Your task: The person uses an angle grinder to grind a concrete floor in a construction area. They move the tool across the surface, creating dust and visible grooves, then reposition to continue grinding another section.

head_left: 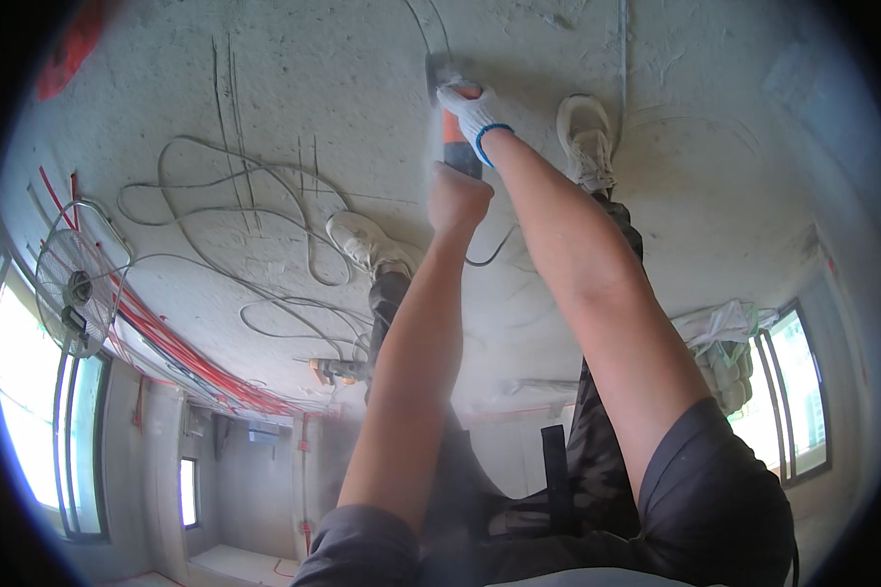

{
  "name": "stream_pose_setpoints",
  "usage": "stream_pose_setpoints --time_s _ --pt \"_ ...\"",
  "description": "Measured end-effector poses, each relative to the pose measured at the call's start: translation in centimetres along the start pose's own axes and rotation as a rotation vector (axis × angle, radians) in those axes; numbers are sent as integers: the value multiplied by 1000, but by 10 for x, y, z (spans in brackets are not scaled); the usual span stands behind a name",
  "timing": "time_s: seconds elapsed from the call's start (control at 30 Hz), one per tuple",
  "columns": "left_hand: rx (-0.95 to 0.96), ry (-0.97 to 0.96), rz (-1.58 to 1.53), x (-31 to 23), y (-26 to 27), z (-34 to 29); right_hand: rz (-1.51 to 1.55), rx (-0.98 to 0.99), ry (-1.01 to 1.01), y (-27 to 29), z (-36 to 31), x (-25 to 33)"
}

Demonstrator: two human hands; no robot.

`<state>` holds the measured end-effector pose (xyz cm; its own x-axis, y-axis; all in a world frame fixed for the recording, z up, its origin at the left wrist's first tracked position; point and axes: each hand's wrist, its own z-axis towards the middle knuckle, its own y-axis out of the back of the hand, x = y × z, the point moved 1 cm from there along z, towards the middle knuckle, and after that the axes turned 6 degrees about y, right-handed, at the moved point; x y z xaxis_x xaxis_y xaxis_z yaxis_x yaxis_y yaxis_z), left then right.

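An angle grinder (453,129) with an orange body and dark ends is held against the grey concrete floor, at the top centre. My left hand (459,199) is closed round its near, dark end; it looks bare. Farther forward, my right hand (475,111), in a white knit glove with a blue cuff, grips the front part of the body. Pale dust blurs the front of the tool and hides the disc. Two thin parallel lines (429,27) run along the floor ahead of it. A dark cord (492,256) curves below my left hand.
My light shoes (357,241) stand either side of the tool. A long grey cable (171,210) loops across the floor at left, near cut grooves (233,127). Beyond are a fan (76,292), red conduits (181,342) and another tool (339,371). Sacks (726,372) sit at right.
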<state>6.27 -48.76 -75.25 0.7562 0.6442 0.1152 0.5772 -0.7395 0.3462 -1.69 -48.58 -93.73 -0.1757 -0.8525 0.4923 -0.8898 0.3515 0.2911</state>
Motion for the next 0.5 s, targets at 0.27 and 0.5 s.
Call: stream_pose_setpoints --time_s 0.27,0.5 --pt "1 37 66 36 0 -6 7 95 -108 10 -78 41" --pt "26 28 127 64 -6 -7 36 70 -149 4 -81 -12"
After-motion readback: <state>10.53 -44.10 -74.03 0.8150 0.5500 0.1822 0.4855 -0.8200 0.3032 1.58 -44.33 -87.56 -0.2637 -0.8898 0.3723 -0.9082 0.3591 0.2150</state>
